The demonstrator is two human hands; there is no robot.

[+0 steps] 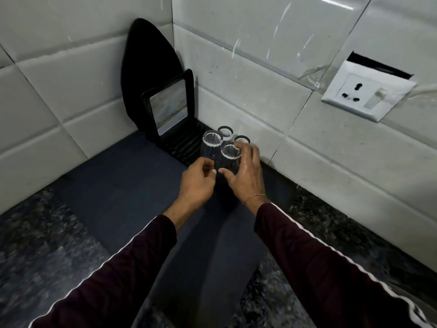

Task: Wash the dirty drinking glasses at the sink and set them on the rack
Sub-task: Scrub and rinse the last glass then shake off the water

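at the far corner of the table [35,245], where two tiled walls meet, i see four drinking glasses [212,138] standing mouth up in a tight cluster on a black ribbed rack [179,143]. two are in front and two behind, close against the right-hand wall. my right hand [246,171] is wrapped round the front right glass [230,152]: fingers curl over its far side near the rim and the thumb presses the near side lower down. my left hand [198,178] sits just beside it, fingers curled in at the base of the front left glass [211,144]; i cannot tell whether it grips that glass or only touches it. the thumbs of both hands nearly meet between the two front glasses.

the rack lies on a dark mat [142,185] spread over the speckled stone table. behind the rack a black-framed mirror [168,107] stands tilted, and a black oval board [149,67] leans in the wall corner behind it. on the right wall a white socket plate [369,93] with a switch is mounted. dark maroon sleeves [331,268] with a white stripe cover both forearms, and a thin bracelet [254,197] circles my right wrist.
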